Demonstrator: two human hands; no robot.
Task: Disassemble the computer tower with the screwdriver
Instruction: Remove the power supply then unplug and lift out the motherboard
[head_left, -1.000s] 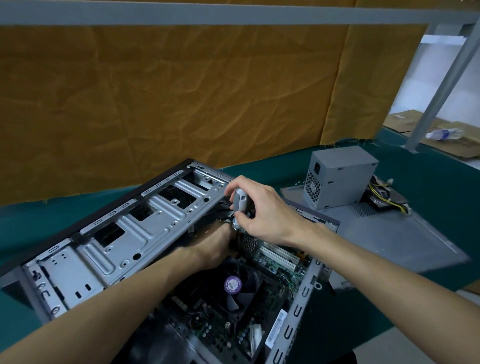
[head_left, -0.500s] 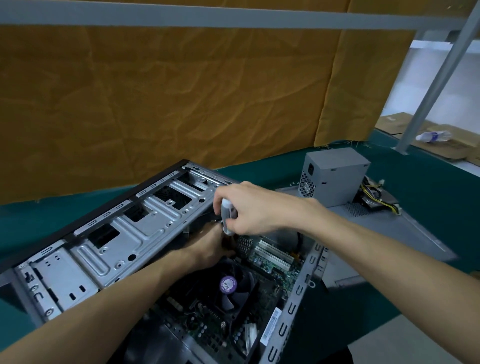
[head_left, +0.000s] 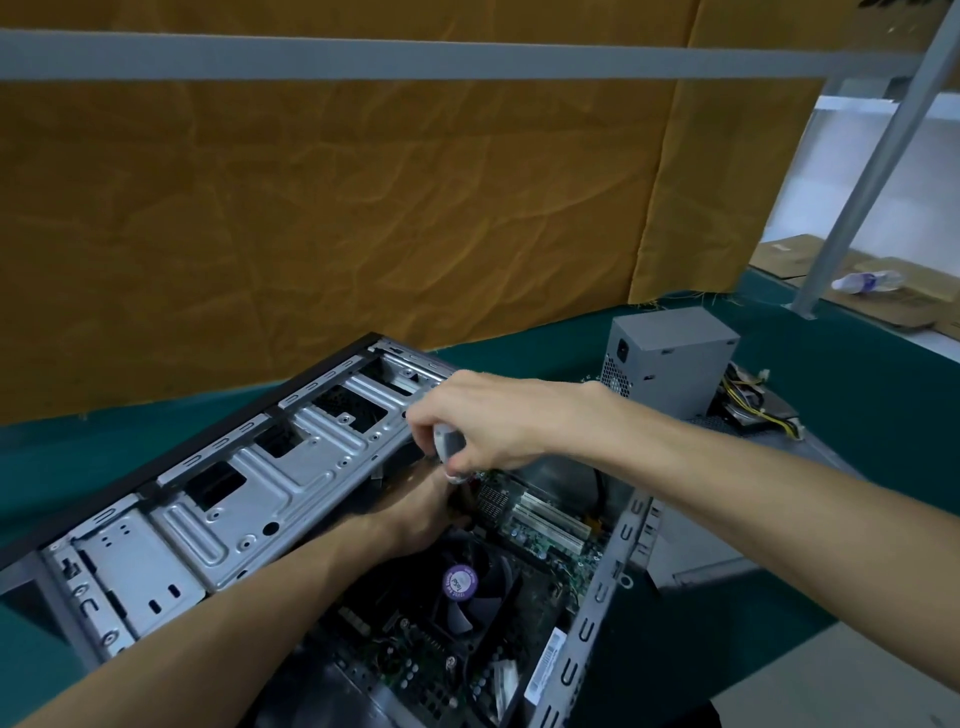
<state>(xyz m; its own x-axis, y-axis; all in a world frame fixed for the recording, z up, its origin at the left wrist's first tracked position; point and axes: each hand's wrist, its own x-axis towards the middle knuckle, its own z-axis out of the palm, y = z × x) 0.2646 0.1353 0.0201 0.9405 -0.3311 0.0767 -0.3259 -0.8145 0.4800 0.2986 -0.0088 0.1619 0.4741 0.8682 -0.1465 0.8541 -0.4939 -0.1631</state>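
Open computer tower (head_left: 218, 499) lying on its side, right hand (head_left: 493, 421) gripping upright screwdriver (head_left: 449, 447) tip-down inside it, left hand (head_left: 421, 512) beneath, grip hidden, power supply (head_left: 670, 358) beyond

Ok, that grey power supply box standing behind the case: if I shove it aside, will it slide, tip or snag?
The power supply is a squat metal box standing on a flat grey panel, so it would probably slide rather than tip. It likely feels heavy for its size. Its loose cable bundle trails at its right side and is floppy, so it may drag or snag.
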